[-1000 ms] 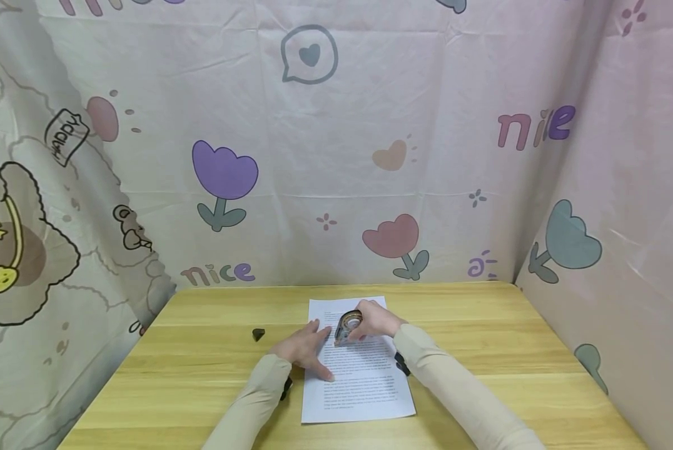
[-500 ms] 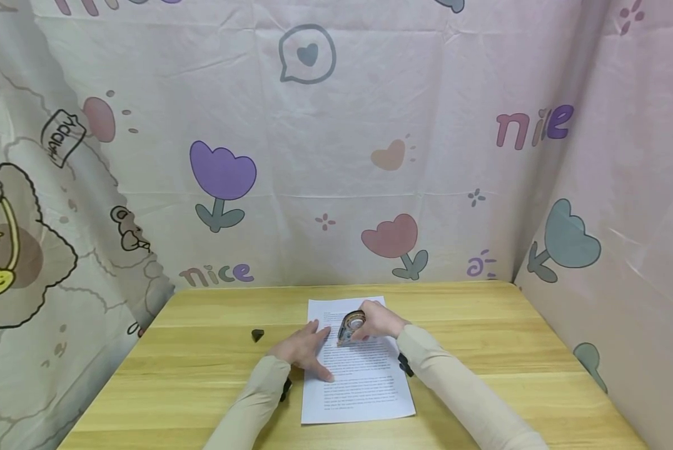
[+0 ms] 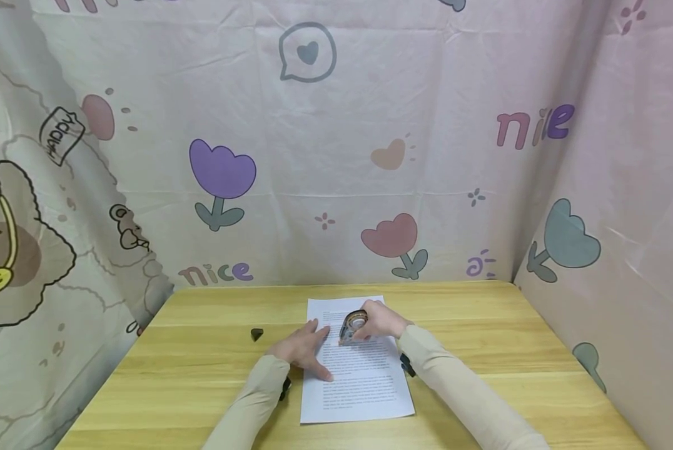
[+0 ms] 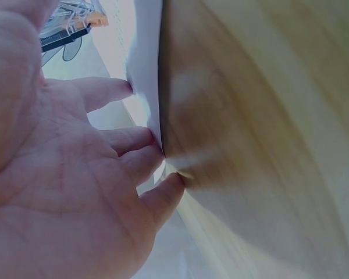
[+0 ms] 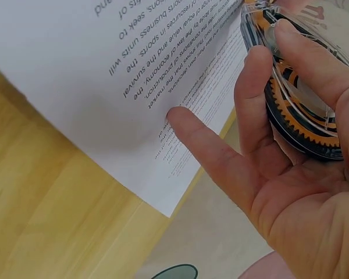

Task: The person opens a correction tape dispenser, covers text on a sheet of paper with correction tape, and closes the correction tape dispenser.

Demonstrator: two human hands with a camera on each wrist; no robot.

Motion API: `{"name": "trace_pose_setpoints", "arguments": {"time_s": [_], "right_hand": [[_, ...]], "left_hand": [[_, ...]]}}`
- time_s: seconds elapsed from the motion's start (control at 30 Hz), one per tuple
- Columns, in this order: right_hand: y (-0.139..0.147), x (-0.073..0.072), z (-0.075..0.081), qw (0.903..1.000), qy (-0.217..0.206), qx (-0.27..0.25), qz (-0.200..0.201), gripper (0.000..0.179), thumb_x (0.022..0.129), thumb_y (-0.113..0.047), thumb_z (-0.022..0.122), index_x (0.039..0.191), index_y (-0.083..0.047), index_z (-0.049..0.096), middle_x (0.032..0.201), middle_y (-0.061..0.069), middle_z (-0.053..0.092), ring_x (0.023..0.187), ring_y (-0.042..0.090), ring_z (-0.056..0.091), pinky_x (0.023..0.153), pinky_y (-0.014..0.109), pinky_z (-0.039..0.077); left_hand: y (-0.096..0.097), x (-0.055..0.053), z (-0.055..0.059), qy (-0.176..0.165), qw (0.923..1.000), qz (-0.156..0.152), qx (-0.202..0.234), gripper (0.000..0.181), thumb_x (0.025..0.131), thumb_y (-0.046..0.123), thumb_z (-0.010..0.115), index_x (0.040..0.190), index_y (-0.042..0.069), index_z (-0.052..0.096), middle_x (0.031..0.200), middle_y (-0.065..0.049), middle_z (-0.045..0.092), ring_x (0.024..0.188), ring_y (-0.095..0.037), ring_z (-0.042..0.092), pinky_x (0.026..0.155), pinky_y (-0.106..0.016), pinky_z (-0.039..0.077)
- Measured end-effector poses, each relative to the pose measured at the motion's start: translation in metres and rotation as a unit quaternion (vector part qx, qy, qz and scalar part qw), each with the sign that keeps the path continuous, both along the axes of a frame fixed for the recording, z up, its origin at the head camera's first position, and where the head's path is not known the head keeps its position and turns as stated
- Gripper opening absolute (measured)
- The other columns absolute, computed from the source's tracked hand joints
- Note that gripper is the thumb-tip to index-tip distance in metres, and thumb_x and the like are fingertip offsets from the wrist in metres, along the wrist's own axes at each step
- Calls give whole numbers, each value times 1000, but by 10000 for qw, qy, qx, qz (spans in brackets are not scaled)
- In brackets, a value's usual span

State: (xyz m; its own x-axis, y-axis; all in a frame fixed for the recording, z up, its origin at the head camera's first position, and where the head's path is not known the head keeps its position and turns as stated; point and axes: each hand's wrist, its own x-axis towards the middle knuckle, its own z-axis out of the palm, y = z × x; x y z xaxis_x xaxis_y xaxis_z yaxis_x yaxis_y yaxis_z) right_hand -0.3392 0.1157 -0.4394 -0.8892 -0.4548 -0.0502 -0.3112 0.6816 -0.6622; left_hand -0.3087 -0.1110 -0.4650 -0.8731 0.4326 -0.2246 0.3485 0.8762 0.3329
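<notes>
A printed sheet of paper (image 3: 314, 400) lies upright on the table. My left hand (image 3: 303, 349) rests spread at its left edge, thumb and fingertips on the sheet. In the left wrist view, the fingers of the left hand (image 4: 75, 174) meet the paper's edge. My right hand (image 3: 383, 320) holds a correction tape (image 3: 352, 326) between thumb and fingers, its tip down at a text line in the upper half. The right wrist view shows the clear case and orange gears of the correction tape (image 5: 296, 119), with one finger of the right hand (image 5: 302, 203) extended onto the print.
A small dark wedge-shaped piece (image 3: 256, 334) lies on the wooden table (image 3: 201, 375), left of the paper. A patterned curtain (image 3: 314, 156) hangs behind the table's far edge and along both sides. Both forearms have long pale sleeves (image 3: 460, 387).
My right hand has slid slightly rightward along the text line with the correction tape. The left hand and the paper keep their places.
</notes>
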Motion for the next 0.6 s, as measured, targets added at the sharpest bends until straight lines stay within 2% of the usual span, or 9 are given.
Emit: {"name": "trace_pose_setpoints", "arguments": {"time_s": [0.17,0.4,0.6], "right_hand": [[2,0,0,10000,11,8,-32,23,74,-8,84,89,-3,68,75,2,68,61,13,64,62,35,60],[5,-2,-3,9997,130,208,-85,26,72,-11,86,88,-2,68,72,0,67,58,10,61,55,25,56],[6,-3,-2,9995,118,261,-122,26,72,-11,86,87,-4,67,72,1,67,58,12,62,55,25,56]], "left_hand": [[0,0,0,-28,10000,37,17,114,62,54,87,153,13,33,161,-22,20,148,-40,23,118,-57,25],[1,1,1,-46,9999,28,-100,114,63,55,87,154,13,33,161,-22,19,149,-39,21,119,-56,25],[2,1,2,-75,9999,57,-69,113,63,54,87,154,13,32,162,-21,18,149,-39,21,119,-56,24]]}}
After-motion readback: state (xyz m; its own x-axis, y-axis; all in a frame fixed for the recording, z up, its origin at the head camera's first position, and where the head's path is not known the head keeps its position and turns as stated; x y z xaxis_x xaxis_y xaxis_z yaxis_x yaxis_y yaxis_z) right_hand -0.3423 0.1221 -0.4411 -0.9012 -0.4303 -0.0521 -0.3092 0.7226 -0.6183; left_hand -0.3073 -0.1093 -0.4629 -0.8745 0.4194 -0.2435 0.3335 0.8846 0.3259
